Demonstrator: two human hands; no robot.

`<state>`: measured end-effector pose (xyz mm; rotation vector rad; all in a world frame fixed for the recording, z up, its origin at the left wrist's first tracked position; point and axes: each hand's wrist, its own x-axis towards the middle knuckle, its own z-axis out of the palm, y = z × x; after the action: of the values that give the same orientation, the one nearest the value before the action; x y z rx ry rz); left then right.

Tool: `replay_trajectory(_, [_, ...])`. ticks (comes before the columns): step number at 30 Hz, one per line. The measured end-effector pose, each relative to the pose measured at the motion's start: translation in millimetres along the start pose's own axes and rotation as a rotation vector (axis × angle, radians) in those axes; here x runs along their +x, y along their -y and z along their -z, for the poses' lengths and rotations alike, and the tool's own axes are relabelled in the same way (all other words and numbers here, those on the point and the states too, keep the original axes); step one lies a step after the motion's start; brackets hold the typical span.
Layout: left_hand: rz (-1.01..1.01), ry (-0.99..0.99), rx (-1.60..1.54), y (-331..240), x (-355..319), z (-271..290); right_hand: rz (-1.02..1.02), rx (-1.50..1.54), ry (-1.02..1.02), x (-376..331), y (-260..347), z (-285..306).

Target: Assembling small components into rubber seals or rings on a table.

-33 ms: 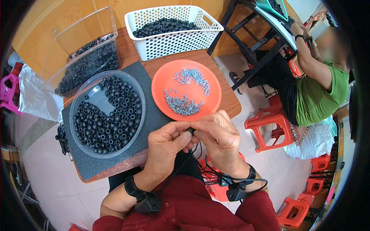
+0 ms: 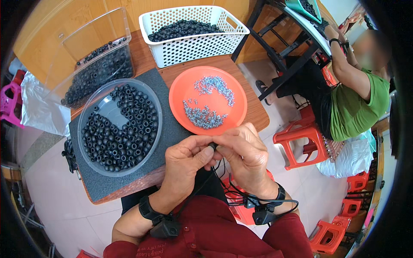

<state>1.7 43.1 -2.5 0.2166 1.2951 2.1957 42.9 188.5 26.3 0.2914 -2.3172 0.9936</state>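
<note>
Most of the small black piece (image 2: 213, 146) is covered by the fingers (image 2: 203, 157) around it, the teal basket (image 2: 319, 15) is cut off by the upper edge, and the silver bits (image 2: 203, 118) are too small to be made out.

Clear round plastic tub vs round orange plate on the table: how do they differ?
Colour: the clear round plastic tub is see-through; the round orange plate is solid-coloured.
Contents: the tub holds black hollow beadlike parts; the plate holds smaller, shiny silvery pieces.
Position: the tub sits left of the plate.
Shared: tub and plate are both round and open-topped, with part of the base bare.
</note>
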Motion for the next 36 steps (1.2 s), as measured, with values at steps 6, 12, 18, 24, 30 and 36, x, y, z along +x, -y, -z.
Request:
replay_trajectory(6, [0.033,-0.018,-0.019,-4,-1,-3,0.016,-0.039,-0.038,-5,-1,-1])
replay_trajectory(12, [0.063,-0.016,-0.005,-6,0,-2,0.004,0.015,-0.011,-6,3,1])
replay_trajectory(18, [0.188,0.005,-0.191,-6,2,4,-0.083,0.080,0.032,-8,5,3])
replay_trajectory(24, [0.198,-0.008,-0.261,-5,2,5,0.001,0.036,0.087,-9,3,4])
replay_trajectory(30, [0.133,-0.048,-0.168,-5,3,-1,0.017,-0.031,0.100,-9,8,-1])
replay_trajectory(36, [0.132,-0.048,-0.073,-5,-1,-3,0.143,-0.244,0.016,-15,4,-9])
